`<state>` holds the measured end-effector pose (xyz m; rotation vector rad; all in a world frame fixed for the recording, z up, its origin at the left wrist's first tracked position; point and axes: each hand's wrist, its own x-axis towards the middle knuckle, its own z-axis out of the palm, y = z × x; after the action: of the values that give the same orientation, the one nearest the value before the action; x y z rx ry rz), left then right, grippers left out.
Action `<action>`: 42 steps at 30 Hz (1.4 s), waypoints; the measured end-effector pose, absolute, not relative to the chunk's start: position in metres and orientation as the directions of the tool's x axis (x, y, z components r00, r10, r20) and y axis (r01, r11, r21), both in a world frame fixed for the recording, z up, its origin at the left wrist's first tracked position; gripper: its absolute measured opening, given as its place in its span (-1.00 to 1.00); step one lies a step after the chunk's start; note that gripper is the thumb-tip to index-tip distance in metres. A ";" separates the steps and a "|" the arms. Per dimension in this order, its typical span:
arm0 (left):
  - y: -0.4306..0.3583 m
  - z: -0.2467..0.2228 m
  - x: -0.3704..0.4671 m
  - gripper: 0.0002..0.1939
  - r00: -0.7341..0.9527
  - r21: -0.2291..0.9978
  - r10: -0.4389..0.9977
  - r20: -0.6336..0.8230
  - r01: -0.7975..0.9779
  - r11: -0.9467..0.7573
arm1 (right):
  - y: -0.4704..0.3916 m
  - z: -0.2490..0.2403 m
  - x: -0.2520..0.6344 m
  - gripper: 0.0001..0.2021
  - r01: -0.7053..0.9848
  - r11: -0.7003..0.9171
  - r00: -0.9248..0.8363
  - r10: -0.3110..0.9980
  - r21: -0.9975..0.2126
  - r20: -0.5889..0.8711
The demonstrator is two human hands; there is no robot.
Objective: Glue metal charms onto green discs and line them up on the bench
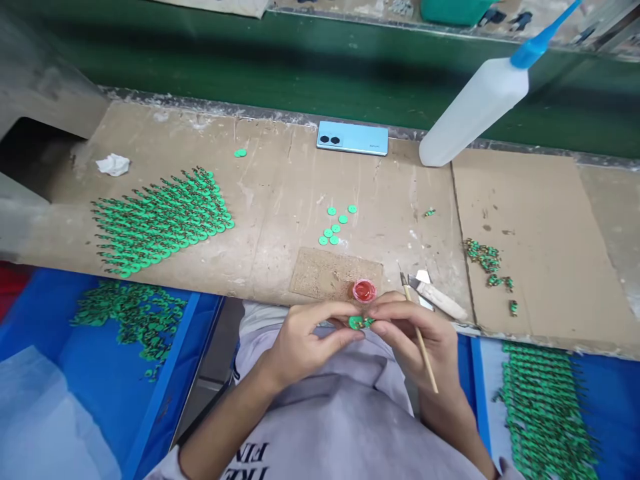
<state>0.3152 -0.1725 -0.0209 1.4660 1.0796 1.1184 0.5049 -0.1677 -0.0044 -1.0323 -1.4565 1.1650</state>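
Observation:
Close to my body, my left hand (311, 337) pinches a green disc (355, 323). My right hand (417, 327) meets it from the other side, its fingertips on a small green and gold piece (369, 321) at the disc's edge. A thin wooden brush (424, 350) also rests in my right hand, its tip pointing up and away. Just beyond my fingers, a small cup of red paste (365, 290) sits on a rough brown board (320, 273). Several loose green discs (335, 229) lie past the board.
Rows of green pieces (165, 223) cover the table's left. A knife (440, 298) lies right of the brush. Farther back are a blue phone (367, 139) and a white bottle (475, 110). Small green parts (483, 255) sit on cardboard (545, 220). Blue trays (95, 373) flank my body.

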 end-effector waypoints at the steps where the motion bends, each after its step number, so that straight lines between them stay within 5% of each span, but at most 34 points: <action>1: -0.173 -0.021 0.315 -0.79 0.193 0.983 0.972 0.133 0.096 -0.154 | -0.168 -0.005 0.504 -0.86 0.058 0.172 -0.172 0.972 -0.983 0.160; 16: -0.169 -0.018 0.311 -0.78 0.310 0.969 0.939 0.148 0.146 -0.201 | -0.158 0.003 0.513 -0.93 0.113 0.218 -0.329 0.929 -0.969 0.171; 30: -0.168 -0.035 0.313 -0.89 0.303 0.913 0.870 0.390 -0.003 -0.408 | -0.156 0.015 0.517 -0.93 0.136 0.105 -0.406 0.913 -0.985 0.042; 42: -0.171 -0.032 0.312 -0.75 0.319 0.954 0.901 0.295 -0.040 -0.298 | -0.156 0.008 0.511 -0.86 -0.031 -0.022 -0.411 0.912 -0.999 -0.008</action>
<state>0.3123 -0.1713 -0.0320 1.5721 0.8070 1.1650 0.5115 -0.1563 0.0081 -0.9638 -1.4781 1.5419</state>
